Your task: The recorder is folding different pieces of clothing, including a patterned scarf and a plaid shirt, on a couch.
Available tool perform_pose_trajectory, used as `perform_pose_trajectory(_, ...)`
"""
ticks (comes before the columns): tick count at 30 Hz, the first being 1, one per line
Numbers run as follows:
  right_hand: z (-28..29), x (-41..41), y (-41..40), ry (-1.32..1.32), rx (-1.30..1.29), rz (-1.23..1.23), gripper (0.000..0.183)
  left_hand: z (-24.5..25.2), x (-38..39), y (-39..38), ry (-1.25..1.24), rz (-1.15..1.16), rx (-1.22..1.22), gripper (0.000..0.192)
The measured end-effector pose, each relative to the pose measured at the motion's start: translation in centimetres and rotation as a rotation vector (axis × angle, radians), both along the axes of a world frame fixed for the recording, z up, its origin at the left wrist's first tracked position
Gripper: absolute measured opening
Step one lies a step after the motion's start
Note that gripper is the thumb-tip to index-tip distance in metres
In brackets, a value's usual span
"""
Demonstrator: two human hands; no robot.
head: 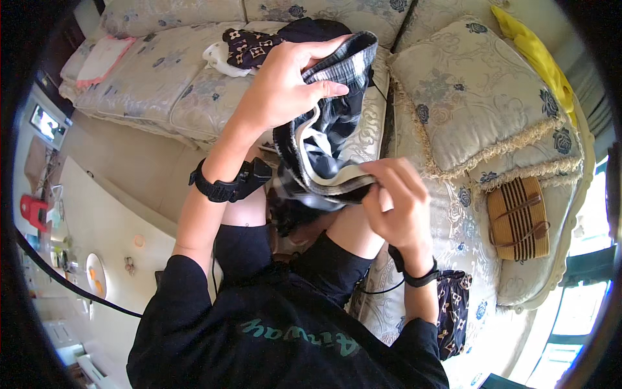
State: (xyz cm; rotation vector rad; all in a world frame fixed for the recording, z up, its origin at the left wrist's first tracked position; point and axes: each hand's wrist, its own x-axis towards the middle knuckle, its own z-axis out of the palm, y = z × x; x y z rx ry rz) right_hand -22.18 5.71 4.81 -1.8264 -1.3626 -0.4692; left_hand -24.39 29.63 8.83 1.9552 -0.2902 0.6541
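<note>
A black, grey and white plaid garment (346, 119) hangs stretched between my hands above my knees. My left hand (291, 85) grips its upper edge, thumb on the outside and fingers tucked into the fabric. Lower down and to the right, my right hand (401, 204) pinches the rim of an opening; these fingers are slightly blurred. The opening has a cream inner band (303, 146) and gapes toward me. Dark folds of the cloth hang over my lap, and their lower end is partly hidden.
On the patterned sofa (194, 97) lie a black printed cloth (250, 46), a white cloth (226, 61) and a dark cloth (316, 30). Fringed cushions (486, 97), a striped woven bag (519, 219) and printed fabric (452, 311) are at right. A white table (121, 209) stands left.
</note>
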Motion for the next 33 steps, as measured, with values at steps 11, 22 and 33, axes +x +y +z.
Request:
perform_pose_trajectory(11, -3.7, -5.2, 2.6, 0.185, -0.307, 0.248, 0.077, 1.7, -1.3, -1.5, -0.048, 0.208, 0.201, 0.046)
perform_pose_trajectory(22, -6.2, -6.9, 3.1, 0.321, -0.161, 0.171, 0.084, 0.2, -0.2, -1.2, -0.010, 0.202, -0.071, 0.044)
perform_pose_trajectory(33, -4.7, -9.2, 4.5, 0.246, -0.209, -0.388, 0.113, 0.2, 0.4, -3.4, -0.282, 0.452, 0.235, 0.037)
